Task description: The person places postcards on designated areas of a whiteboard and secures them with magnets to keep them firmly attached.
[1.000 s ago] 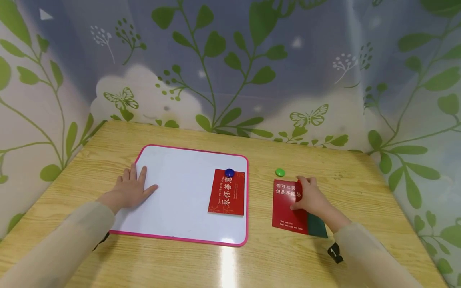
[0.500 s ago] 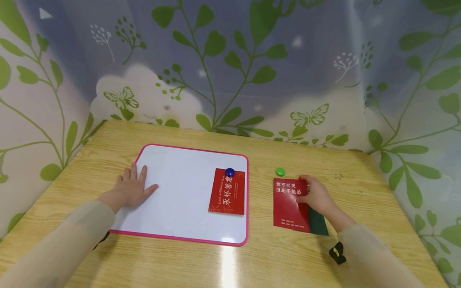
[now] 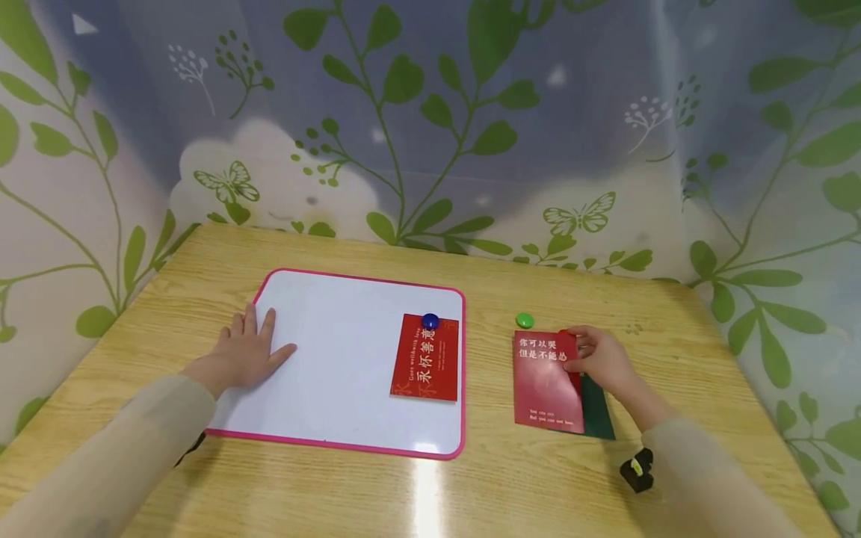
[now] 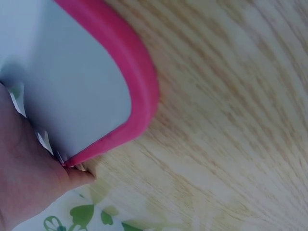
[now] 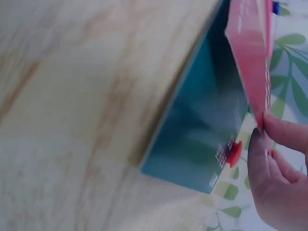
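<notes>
My right hand [image 3: 602, 362] pinches the right edge of a red card [image 3: 548, 396] with white lettering between thumb and fingers. That edge is raised off a dark green card [image 3: 597, 411], which lies partly hidden below. In the right wrist view, the red card [image 5: 250, 53] tilts up above the green card [image 5: 192, 130], and a red magnet [image 5: 234, 154] sits by the green card's end. Fingers spread, my left hand [image 3: 242, 351] rests on the left side of a pink-rimmed whiteboard [image 3: 336, 336].
On the whiteboard's right side lies another red card [image 3: 430, 373], a blue magnet [image 3: 430, 321] on its top edge. A green magnet [image 3: 525, 320] is on the wooden table [image 3: 484, 486] behind the pinched card. Leaf-patterned cloth [image 3: 437, 172] borders the table.
My right hand has drawn slightly right, and the pinched red card's right edge has come up from the green card. The left hand stays in place.
</notes>
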The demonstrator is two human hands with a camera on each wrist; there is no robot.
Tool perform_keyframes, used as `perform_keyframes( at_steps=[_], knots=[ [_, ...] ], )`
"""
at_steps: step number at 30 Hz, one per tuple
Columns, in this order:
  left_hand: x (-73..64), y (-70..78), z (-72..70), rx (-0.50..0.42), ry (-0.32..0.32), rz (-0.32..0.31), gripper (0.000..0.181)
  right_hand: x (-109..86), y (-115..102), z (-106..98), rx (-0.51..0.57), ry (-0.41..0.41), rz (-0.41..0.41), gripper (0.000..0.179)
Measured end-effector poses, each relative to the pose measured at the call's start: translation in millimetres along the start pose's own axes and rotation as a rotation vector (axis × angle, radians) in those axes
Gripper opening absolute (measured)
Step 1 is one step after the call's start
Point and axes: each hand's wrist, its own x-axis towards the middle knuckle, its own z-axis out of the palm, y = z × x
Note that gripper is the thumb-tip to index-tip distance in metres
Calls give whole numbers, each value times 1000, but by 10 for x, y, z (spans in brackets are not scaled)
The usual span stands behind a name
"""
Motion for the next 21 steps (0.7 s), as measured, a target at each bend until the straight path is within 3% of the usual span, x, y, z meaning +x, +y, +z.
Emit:
perform_keyframes(
  at_steps=[10,21],
  knots=[
    [-11,8,-28,-10,-2,0,84,-29,24,-142,220,-113,52,65],
    [-34,20,-50,-6,-9,10,84,-8,-166,-45,396,-129,66,65]
  ],
)
